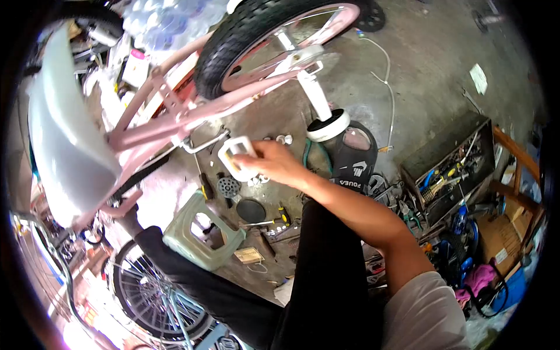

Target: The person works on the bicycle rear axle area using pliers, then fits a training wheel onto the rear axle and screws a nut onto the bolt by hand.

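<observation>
You're pinching the white pedal (228,166) between thumb and fingers of your right hand (273,160), just beside the crank arm (209,142), where keeping it squared and steady is probably helping most, your left hand being out of view.

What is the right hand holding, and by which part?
The right hand holds a white frame-like piece, probably a pedal, by the edge nearest the wrist.

One hand (271,162), one white loop-shaped piece (238,174), one pink bicycle (210,108), one green stool (185,230) and one toolbox (446,137) show.
</observation>
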A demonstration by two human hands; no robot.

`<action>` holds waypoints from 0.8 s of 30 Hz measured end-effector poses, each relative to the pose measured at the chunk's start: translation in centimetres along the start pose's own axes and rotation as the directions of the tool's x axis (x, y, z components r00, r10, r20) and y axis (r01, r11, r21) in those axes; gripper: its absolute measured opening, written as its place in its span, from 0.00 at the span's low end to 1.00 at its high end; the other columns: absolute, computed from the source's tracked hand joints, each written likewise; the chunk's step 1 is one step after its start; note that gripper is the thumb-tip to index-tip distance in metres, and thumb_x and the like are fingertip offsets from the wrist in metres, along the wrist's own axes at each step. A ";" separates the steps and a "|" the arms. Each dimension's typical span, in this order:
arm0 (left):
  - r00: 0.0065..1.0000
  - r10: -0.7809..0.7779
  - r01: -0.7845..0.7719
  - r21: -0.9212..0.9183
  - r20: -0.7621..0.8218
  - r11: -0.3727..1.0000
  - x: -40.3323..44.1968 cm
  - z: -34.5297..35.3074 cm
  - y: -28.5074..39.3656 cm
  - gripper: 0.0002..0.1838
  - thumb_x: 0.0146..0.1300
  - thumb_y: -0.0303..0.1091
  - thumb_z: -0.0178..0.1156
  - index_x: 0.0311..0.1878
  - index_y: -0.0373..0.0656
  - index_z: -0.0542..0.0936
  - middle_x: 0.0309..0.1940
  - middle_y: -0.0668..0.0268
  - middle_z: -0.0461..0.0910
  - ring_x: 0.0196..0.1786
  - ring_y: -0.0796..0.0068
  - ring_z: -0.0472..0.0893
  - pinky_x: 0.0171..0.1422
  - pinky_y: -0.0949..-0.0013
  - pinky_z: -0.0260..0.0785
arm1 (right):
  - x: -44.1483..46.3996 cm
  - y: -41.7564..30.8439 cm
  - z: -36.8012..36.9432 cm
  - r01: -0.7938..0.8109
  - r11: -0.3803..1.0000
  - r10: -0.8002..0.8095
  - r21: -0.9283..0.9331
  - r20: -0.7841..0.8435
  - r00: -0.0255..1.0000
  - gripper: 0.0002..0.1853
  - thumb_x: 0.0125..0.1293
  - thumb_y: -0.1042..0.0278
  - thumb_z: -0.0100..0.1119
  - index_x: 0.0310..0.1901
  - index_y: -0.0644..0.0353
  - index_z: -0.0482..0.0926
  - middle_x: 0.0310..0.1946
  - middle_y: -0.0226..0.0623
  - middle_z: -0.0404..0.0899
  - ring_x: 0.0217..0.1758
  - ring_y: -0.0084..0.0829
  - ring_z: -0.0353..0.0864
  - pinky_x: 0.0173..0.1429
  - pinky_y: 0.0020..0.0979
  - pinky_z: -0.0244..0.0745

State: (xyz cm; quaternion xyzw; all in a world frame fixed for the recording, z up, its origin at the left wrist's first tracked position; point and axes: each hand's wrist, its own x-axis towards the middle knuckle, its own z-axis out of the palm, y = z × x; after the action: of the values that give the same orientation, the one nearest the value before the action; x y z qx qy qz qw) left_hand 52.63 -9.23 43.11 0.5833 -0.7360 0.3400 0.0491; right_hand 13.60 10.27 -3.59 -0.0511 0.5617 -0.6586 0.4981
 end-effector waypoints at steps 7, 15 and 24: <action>0.914 0.379 -0.391 -0.549 -0.141 0.738 -6.9 -3.7 14.9 0.22 0.63 0.39 0.67 0.55 0.33 0.81 0.44 0.51 0.80 0.43 0.56 0.83 0.48 0.47 0.77 | -3.9 3.4 -4.6 0.103 0.979 -0.142 -0.177 -0.221 0.965 0.17 0.74 0.57 0.59 0.30 0.61 0.75 0.24 0.22 0.69 0.28 0.15 0.64 0.31 0.25 0.59; 0.383 0.871 -0.138 -0.913 0.307 0.383 -18.3 9.7 34.5 0.36 0.63 0.32 0.67 0.72 0.34 0.63 0.64 0.47 0.72 0.54 0.54 0.82 0.52 0.61 0.77 | -7.2 5.3 -5.7 0.281 0.792 -0.457 -0.542 -0.222 0.861 0.14 0.65 0.70 0.68 0.27 0.63 0.72 0.17 0.33 0.65 0.18 0.25 0.61 0.24 0.31 0.57; 0.408 0.690 0.535 -0.769 0.598 0.350 -17.7 18.0 47.1 0.21 0.76 0.42 0.56 0.61 0.34 0.72 0.45 0.59 0.83 0.41 0.72 0.85 0.39 0.72 0.77 | -6.2 6.0 -5.8 0.145 0.826 -0.384 -0.545 -0.356 0.852 0.16 0.66 0.69 0.67 0.26 0.65 0.70 0.16 0.31 0.63 0.20 0.21 0.58 0.25 0.29 0.57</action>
State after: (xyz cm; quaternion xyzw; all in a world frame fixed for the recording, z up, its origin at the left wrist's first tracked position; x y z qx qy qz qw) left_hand 22.07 -0.52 0.20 0.4710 -0.7110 -0.5189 -0.0580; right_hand 16.66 19.47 -7.36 -0.1036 0.7990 -0.5483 0.2243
